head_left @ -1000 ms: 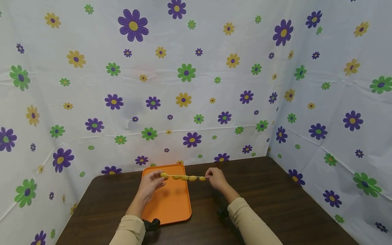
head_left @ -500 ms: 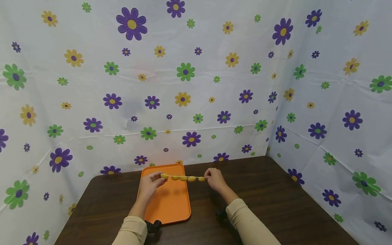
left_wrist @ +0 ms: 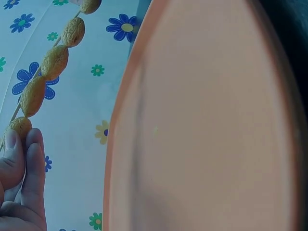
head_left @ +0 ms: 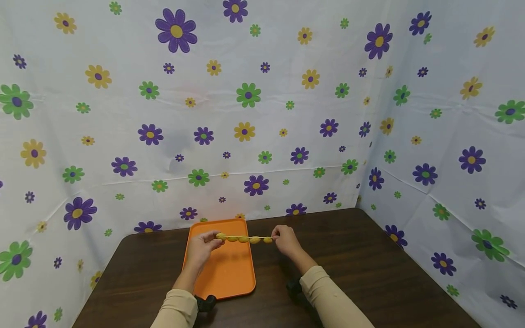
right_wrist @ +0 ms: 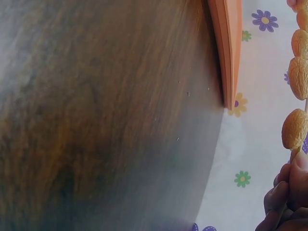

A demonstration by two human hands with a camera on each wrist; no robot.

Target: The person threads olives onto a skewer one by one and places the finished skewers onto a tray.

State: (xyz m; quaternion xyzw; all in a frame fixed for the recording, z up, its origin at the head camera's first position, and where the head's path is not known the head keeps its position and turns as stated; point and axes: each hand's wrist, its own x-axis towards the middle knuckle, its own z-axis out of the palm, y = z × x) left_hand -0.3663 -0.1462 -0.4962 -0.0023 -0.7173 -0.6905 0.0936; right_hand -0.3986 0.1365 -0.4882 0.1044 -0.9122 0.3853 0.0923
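Observation:
Both hands hold a skewer (head_left: 244, 239) of several small, wrinkled, yellow-brown oval pieces that look like baby potatoes. It lies nearly level above the right part of an orange tray. My left hand (head_left: 199, 249) pinches the leftmost piece between thumb and fingers; in the left wrist view that hand (left_wrist: 23, 180) has its fingertips against this piece. At the other end, my right hand (head_left: 288, 242) grips the thin stick just past the last piece. The right wrist view shows the curled right hand (right_wrist: 288, 195) below the end piece (right_wrist: 294, 129), with a short gap before its neighbour.
The orange tray (head_left: 227, 278) lies on a dark brown wooden table (head_left: 352, 273), under the left hand and skewer. A white flower-print cloth (head_left: 221, 114) stands behind and at both sides. Dark wrist devices (head_left: 206, 304) sit at the cuffs of tan sleeves (head_left: 177, 310).
The right hand has shifted slightly left, and the pieces on the skewer sit a little closer to the left hand. Both hands keep their hold. The head view has turned slightly.

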